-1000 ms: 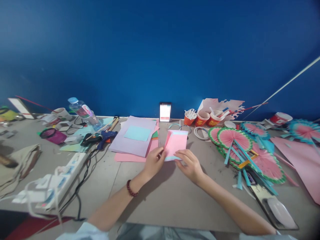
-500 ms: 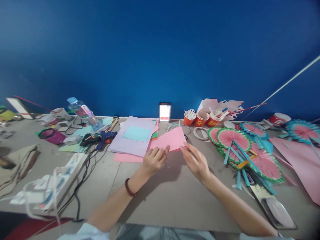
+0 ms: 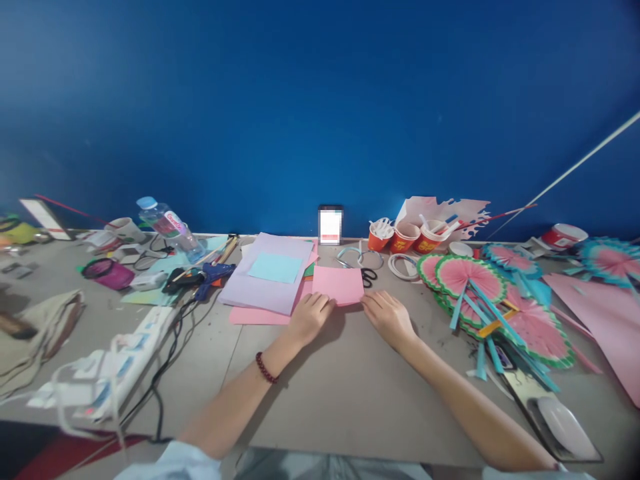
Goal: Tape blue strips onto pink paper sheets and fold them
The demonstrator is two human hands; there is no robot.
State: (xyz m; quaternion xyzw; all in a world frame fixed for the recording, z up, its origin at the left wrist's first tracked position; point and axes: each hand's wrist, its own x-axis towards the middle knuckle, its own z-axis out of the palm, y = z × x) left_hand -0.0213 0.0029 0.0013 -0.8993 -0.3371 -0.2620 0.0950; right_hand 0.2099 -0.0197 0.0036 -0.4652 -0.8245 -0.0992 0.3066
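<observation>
A folded-looking piece of pink paper (image 3: 338, 285) lies between my hands at the middle of the table. My left hand (image 3: 311, 317) pinches its near left corner, with a dark red bead bracelet on the wrist. At the near right corner, my right hand (image 3: 389, 319) has its fingers closed on the paper edge. Left of it, a lilac sheet (image 3: 265, 293) bears a small light-blue sheet (image 3: 275, 267), with more pink paper (image 3: 260, 316) underneath. Black-handled scissors (image 3: 369, 277) show just behind the right hand.
Watermelon-patterned paper fans (image 3: 470, 279) and a white mouse (image 3: 565, 427) are on the right. Red cups (image 3: 381, 235) and a phone (image 3: 331, 225) stand by the blue wall. A bottle (image 3: 170, 225), glue gun (image 3: 213, 275) and power strip (image 3: 133, 363) are on the left.
The pink paper has turned from a slant to lie square in front of me. My right hand has moved its fingers lower along the edge, and the scissors show more.
</observation>
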